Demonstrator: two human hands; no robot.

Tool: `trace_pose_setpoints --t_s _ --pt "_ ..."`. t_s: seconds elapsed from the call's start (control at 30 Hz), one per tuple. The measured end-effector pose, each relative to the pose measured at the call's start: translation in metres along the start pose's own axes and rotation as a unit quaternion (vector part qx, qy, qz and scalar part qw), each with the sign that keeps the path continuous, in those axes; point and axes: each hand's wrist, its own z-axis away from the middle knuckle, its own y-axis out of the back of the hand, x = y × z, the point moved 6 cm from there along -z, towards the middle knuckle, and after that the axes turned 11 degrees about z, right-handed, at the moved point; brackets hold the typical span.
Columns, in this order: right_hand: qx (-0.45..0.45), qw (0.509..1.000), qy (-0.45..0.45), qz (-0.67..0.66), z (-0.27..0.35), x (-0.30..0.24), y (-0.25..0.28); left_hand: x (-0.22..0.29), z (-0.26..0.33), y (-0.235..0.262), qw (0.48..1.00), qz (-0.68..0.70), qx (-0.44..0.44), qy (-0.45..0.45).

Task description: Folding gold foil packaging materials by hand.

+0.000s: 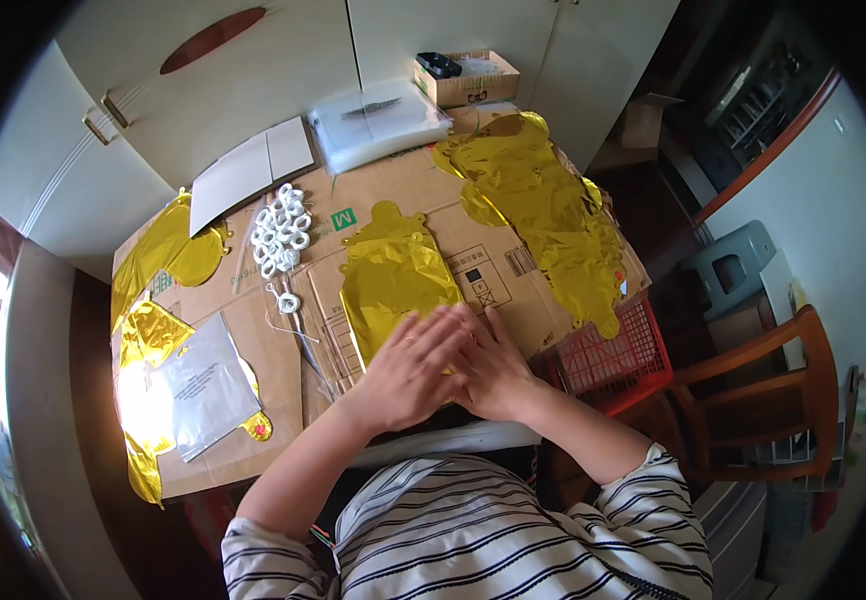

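Note:
A flat sheet of gold foil (393,275), shaped like an uninflated foil balloon with small tabs at its far end, lies on the cardboard in front of me. Over its near end, my left hand (408,375) rests with fingers stretched out, slanting to the right. My right hand (495,370) meets it from the other side, and the two overlap at the fingers. Part of the right hand's fingers is covered by the left; those that show are extended. Beneath the hands, the foil's near edge is hidden. I see nothing held in either hand.
White ribbon rolls (281,235) sit left of the foil. Further left lie a clear plastic bag (203,390) and more gold foil (153,335). A foil pile (543,210) covers the right side. Behind stand clear bags (378,125) and a small carton (468,85). A red crate (618,355) is below right.

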Motion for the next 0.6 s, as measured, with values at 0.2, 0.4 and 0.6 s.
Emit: trace_pose_setpoints --t_s 0.2,0.4,0.6 --pt "-0.023 0.998 -0.007 -0.061 -0.004 0.0 0.009 -0.04 -0.036 -0.003 0.992 -0.082 -0.003 -0.091" --pt "0.013 0.999 -0.013 -0.04 -0.001 0.0 0.007 -0.064 -0.051 0.011 0.981 -0.138 -0.015 -0.135" --pt "0.022 0.998 -0.014 -0.051 -0.003 -0.002 0.013 -0.094 -0.06 0.025 0.976 -0.177 -0.013 -0.126"
